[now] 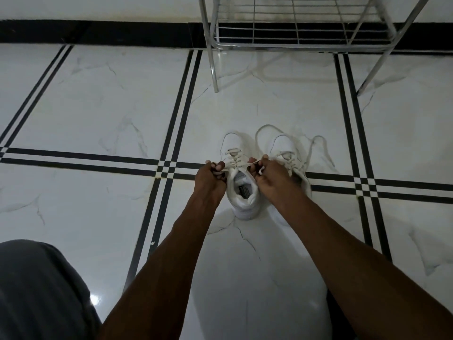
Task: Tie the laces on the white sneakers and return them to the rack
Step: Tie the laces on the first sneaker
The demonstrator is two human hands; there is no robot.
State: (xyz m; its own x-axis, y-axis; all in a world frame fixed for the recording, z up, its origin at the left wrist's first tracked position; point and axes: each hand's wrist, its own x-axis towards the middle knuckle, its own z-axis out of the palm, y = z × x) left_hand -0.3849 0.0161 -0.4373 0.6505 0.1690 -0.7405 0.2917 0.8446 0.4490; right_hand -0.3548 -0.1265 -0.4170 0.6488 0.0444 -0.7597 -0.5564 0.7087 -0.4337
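Observation:
Two white sneakers stand side by side on the tiled floor, toes pointing away from me. The left sneaker (241, 192) has its laces (236, 165) pulled taut across the tongue. My left hand (210, 179) is shut on one lace end at the sneaker's left side. My right hand (268, 176) is shut on the other lace end at its right side. The right sneaker (285, 148) is partly hidden behind my right hand, and its loose laces (318, 146) trail on the floor. The metal wire rack (294, 28) stands beyond the sneakers, against the wall.
The floor (98, 106) is glossy white marble tile with black stripe lines. A black skirting band (98, 33) runs along the wall. The rack's legs (215, 77) rest on the floor ahead of the sneakers. My grey-clad knee (41, 290) fills the lower left.

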